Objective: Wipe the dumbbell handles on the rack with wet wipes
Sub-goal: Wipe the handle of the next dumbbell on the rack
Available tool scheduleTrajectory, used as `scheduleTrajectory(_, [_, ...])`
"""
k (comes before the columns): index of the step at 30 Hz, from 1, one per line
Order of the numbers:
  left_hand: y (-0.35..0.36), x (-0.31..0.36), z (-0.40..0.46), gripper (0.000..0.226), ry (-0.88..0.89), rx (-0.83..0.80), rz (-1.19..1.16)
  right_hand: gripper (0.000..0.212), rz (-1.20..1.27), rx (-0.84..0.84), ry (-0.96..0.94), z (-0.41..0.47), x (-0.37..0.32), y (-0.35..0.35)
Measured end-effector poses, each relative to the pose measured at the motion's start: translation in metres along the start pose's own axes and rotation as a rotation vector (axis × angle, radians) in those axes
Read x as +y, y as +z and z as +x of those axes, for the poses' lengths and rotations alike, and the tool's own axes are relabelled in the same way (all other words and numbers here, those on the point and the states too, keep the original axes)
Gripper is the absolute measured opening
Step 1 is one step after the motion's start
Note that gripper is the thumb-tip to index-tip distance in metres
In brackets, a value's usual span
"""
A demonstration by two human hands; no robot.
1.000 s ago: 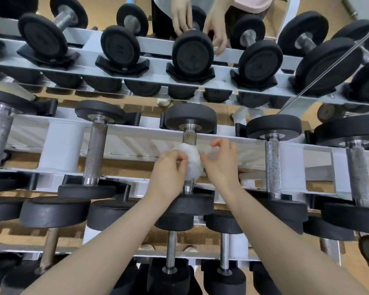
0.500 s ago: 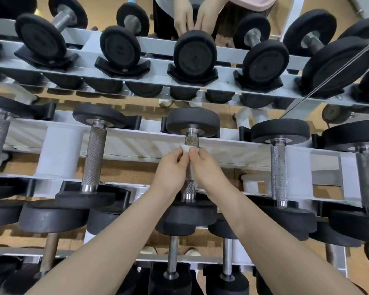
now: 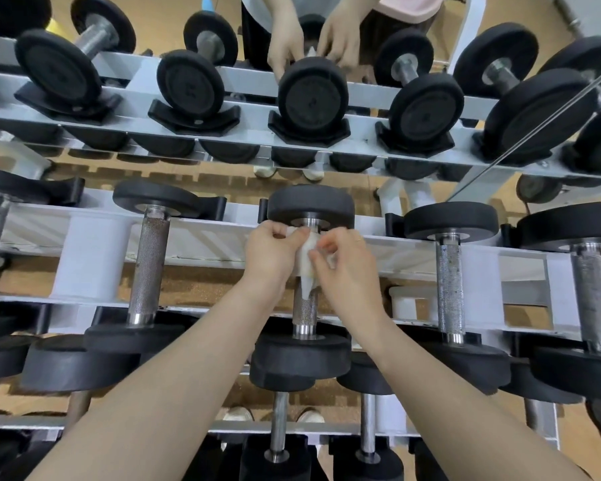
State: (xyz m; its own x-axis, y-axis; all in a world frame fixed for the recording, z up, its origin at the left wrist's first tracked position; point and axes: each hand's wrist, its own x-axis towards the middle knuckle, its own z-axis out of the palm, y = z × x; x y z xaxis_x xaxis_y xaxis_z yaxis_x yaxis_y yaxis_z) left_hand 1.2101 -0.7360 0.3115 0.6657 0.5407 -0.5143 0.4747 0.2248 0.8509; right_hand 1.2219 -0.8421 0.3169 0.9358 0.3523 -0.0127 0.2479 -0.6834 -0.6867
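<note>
A white wet wipe [image 3: 307,263] is wrapped round the upper part of the knurled steel handle [image 3: 305,308] of the middle dumbbell on the white rack's [image 3: 94,251] middle tier. My left hand [image 3: 269,253] pinches the wipe from the left, just under the black top weight [image 3: 311,204]. My right hand [image 3: 346,262] pinches it from the right with curled fingers. The handle's lower part is bare, and a point of the wipe hangs down over it.
Neighbouring dumbbells stand close by, with a handle on the left [image 3: 150,269] and one on the right [image 3: 449,289]. Above is a tier of black dumbbells in front of a mirror, where reflected hands [image 3: 287,41] show. Below are more dumbbells and my white shoes [image 3: 238,414].
Both hands and the wipe moved up the handle from its middle to just under the top weight. The wipe, bunched a second ago, now lies spread round the handle.
</note>
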Motion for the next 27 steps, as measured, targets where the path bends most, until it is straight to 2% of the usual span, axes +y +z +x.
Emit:
scheduleTrajectory(2, [0.000,-0.001,-0.004,0.018,-0.003,0.004,-0.033,0.008,0.003,-0.063,0.013,0.000,-0.002,0.004])
scheduleTrajectory(6, [-0.002,-0.002,-0.014,0.013,-0.023,-0.084,-0.135,0.030,0.067,-0.095,0.162,0.001,-0.002,0.008])
scheduleTrajectory(10, [-0.008,-0.001,-0.025,0.016,-0.044,-0.238,-0.234,0.034,0.380,-0.204,0.427,0.005,-0.004,0.015])
scheduleTrajectory(15, [-0.024,-0.008,-0.022,0.015,-0.044,-0.129,-0.222,0.044,0.726,-0.241,0.701,0.026,-0.007,0.016])
scheduleTrajectory(17, [-0.032,-0.014,-0.018,0.014,-0.065,-0.090,-0.166,0.040,0.746,-0.254,0.711,0.034,-0.008,0.014])
scheduleTrajectory(20, [-0.039,-0.023,-0.017,0.018,-0.080,-0.083,-0.089,0.034,0.656,-0.243,0.629,0.040,-0.009,0.012])
scheduleTrajectory(23, [-0.041,-0.028,-0.023,0.019,-0.055,-0.137,0.001,0.030,0.547,-0.271,0.544,0.038,-0.009,0.011])
scheduleTrajectory(27, [-0.043,-0.033,-0.032,0.020,0.021,-0.224,0.125,0.029,0.429,-0.407,0.526,0.018,-0.002,0.006])
